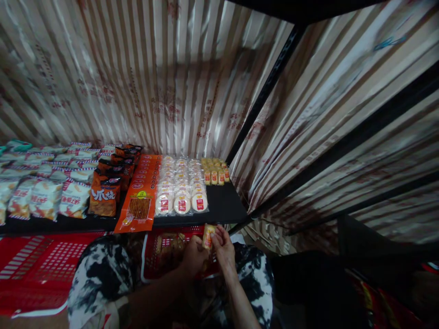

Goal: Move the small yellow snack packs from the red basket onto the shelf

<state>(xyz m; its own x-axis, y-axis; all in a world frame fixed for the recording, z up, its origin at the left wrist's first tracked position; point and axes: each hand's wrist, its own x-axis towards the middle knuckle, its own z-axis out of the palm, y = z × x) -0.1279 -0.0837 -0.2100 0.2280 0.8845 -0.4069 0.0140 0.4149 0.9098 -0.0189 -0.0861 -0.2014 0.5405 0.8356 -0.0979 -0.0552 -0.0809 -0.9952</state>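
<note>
Black-and-white patterned trousers (99,278) fill the bottom of the frame, and above them two bare forearms rise toward the lower middle. Both hands meet there over a red plastic basket (152,260). In the right hand (223,244), a small yellow snack packet (207,235) is pinched at its upper end between fingertips and thumb. Just beside it, the left hand (192,256) is curled loosely, its fingers touching the packet's lower side; whether it grips the packet cannot be told. More brownish packets lie in the basket under the hands, too dim to read.

Just above the hands runs a black shelf (222,205). On it, from the left of the frame to the middle, sit white snack bags (44,196), dark orange bags (104,194), a long orange flat pack (139,201), rows of round white cakes (181,192) and, at the back, small yellow packets (214,171). Striped cloth (154,77) covers the upper frame behind the shelf.
</note>
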